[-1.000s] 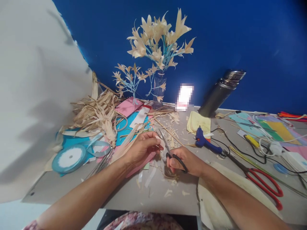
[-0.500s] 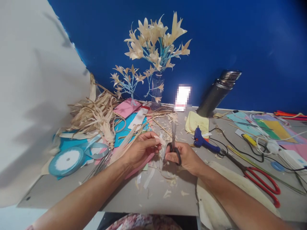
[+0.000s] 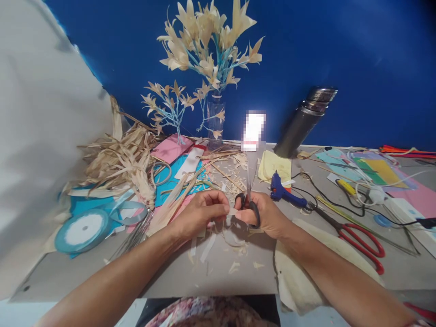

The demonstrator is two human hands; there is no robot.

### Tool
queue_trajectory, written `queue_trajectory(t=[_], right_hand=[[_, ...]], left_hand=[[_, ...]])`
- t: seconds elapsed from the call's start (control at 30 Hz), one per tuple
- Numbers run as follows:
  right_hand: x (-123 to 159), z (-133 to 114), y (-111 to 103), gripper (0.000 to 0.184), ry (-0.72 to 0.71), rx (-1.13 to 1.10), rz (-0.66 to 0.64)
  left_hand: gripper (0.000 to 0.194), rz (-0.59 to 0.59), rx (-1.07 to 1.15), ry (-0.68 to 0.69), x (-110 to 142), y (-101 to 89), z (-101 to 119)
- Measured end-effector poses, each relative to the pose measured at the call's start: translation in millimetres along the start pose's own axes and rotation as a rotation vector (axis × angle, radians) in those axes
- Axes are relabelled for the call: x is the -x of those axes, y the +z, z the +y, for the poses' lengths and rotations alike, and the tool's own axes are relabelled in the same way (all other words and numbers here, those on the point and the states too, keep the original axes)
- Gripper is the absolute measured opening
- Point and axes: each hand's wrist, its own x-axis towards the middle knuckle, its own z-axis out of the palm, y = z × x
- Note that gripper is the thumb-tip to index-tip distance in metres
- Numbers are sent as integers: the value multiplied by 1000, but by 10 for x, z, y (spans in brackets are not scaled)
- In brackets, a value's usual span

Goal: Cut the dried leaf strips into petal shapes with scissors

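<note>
**Small piece in the fingers, made flowers standing behind**

The left hand pinches a small pale piece, near the middle of the table's front edge; the right hand grips black-handled scissors, its fingertips at the piece. Shaped flowers stand in a bottle by the back edge. The piece is on no stem; how much remains, I cannot tell.

We are making out no legible text, label, brand, number or sign. The bright, upright panel is showing only as coarse blocks, and we are reading no lettering on the ribbon spool, the dark flask or the blue glue gun.
</note>
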Motion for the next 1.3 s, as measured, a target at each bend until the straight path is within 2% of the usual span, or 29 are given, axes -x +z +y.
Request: queue_trajectory(t=[0.1, 0.2, 0.27, 0.33, 0.43, 0.57, 0.83, 1.3], right_hand=[[-20, 8, -21, 29, -12, -10, 44], [-34, 32, -37, 35, -55, -17, 99], [-28, 49, -29, 42, -88, 55, 39], [-6, 69, 3, 54, -115, 150, -79], [38, 107, 86, 63, -103, 180, -204], [71, 147, 189, 63, -38, 102, -263], [25, 175, 229, 68, 63, 68, -207], [29, 194, 232, 68, 43, 74, -202]], left_hand=[[16, -11, -106, -14, 10, 2, 19], [19, 32, 96, -13, -22, 9, 0], [20, 75, 291, 33, -51, 13, -20], [19, 113, 419, 84, -71, 19, -31], [20, 177, 479, 128, -72, 43, -30], [23, 210, 508, 138, -51, 86, -21], [24, 222, 589, 122, -33, 138, -33], [25, 205, 648, 93, -24, 151, -41]])
